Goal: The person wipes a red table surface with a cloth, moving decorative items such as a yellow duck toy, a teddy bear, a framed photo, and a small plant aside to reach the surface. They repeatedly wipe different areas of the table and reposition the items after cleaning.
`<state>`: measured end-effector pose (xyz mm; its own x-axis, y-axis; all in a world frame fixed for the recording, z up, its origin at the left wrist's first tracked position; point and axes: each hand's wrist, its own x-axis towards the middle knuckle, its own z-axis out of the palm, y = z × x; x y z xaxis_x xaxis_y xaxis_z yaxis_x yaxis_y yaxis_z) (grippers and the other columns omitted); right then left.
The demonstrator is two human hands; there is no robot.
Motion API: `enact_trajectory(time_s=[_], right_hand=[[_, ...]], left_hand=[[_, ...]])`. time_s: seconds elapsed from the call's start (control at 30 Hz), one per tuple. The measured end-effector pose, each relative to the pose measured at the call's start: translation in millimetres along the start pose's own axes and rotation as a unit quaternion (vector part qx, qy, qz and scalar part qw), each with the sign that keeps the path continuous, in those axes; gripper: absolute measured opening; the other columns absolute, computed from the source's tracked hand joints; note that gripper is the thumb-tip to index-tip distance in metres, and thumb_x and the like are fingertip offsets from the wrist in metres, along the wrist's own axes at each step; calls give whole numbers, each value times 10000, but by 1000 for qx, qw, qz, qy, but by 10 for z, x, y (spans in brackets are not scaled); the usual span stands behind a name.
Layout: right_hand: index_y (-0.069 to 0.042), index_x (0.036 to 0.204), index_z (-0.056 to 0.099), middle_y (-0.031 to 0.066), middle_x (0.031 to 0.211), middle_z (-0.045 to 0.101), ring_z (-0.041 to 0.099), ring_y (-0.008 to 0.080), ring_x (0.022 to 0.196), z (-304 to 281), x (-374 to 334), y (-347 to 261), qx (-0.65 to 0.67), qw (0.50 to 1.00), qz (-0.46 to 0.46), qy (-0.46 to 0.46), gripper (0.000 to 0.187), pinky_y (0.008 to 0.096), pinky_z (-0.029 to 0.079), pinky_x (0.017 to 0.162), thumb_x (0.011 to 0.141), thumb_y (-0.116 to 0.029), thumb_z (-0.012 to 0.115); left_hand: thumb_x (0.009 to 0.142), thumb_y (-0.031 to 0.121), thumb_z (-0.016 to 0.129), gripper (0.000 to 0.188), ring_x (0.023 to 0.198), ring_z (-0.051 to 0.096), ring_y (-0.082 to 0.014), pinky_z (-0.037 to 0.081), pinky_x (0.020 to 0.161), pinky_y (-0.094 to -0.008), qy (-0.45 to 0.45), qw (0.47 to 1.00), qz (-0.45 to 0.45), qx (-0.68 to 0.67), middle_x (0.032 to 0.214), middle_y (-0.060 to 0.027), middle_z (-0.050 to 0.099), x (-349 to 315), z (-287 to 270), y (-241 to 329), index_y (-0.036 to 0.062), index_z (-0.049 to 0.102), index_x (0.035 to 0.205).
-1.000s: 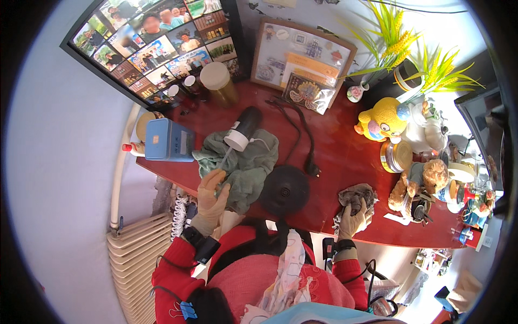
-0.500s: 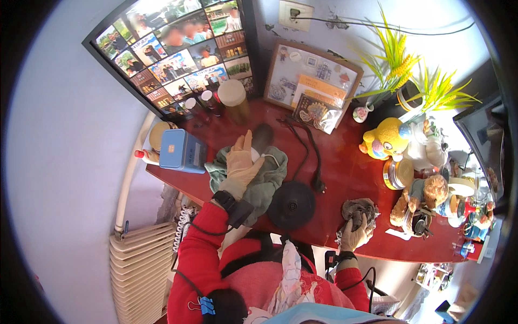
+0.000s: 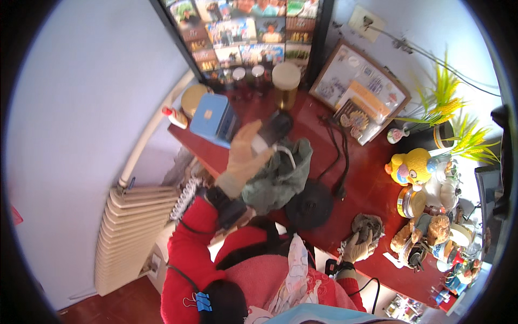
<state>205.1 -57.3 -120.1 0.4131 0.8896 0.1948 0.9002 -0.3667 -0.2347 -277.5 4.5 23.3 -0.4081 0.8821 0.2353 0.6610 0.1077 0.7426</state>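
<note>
My left hand [image 3: 243, 156], gloved and smeared by motion, has its fingers and thumb on either side of a dark cylinder-shaped thing [image 3: 276, 126] with a pale band. Its exact kind I cannot make out. Below the cylinder lies a bunched grey-green cloth [image 3: 278, 178], from which a white curved edge sticks out. Just beside the cloth, near the desk's front edge, is a round black base [image 3: 308, 204]. Over at the right my right hand [image 3: 359, 248], also gloved, is closed on a crumpled grey-brown rag [image 3: 368, 225] resting on the desk.
On the red desk [image 3: 324, 143] stand a blue box [image 3: 211, 116], a lidded jar [image 3: 286, 83] and a framed picture [image 3: 359, 92]. A black cord with a plug [image 3: 340, 190] lies mid-desk. A yellow duck toy [image 3: 411, 166] and several small ornaments crowd the right side.
The view has turned, so the desk's things sit further right in it. Against the desk, my left hand and the dark cylinder have shifted left together. My right hand stays on the rag.
</note>
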Motion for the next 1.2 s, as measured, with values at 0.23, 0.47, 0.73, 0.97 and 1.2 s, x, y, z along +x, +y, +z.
enact_trajectory(time_s=[0.23,0.47,0.73,0.97,1.2], right_hand=[[-226,1399,559,331,1438,430,402,509,1302,51,17,78,20,1000,-24,3,645,612,332,1081,820,-478,689],[-216,1386,572,323,1414,456,412,484,1295,22,0,59,12,999,-39,9,641,582,342,1077,823,-499,691],[-180,1381,579,291,1400,471,437,449,1279,22,30,73,4,999,-46,1,668,563,357,1069,809,-508,692],[-185,1406,565,302,1475,393,369,477,1338,-52,48,94,32,996,-75,-39,677,591,311,1101,826,-518,671],[-181,1414,554,314,1492,372,329,496,1370,-46,70,207,41,989,-134,-47,669,620,267,1115,856,-537,650]], left_hand=[[724,182,840,701,1254,529,-348,421,1064,-421,41,973,202,104,1393,-164,547,235,-185,0,49,573,1358],[718,92,849,723,1220,586,-319,486,1014,-412,16,980,191,-56,1390,-176,527,155,-582,428,60,562,1381],[659,-50,796,773,1291,523,-247,404,1099,-359,-103,966,-69,-225,1365,-139,545,-533,-1470,321,61,563,1388],[733,-69,758,771,1201,585,-213,473,1051,-331,25,919,-266,-289,1341,-117,573,-1295,-1921,62,37,482,1445],[798,8,744,746,1128,602,-182,496,970,-286,146,922,-319,-163,1291,-97,592,-2112,-2309,-304,-8,424,1471]])
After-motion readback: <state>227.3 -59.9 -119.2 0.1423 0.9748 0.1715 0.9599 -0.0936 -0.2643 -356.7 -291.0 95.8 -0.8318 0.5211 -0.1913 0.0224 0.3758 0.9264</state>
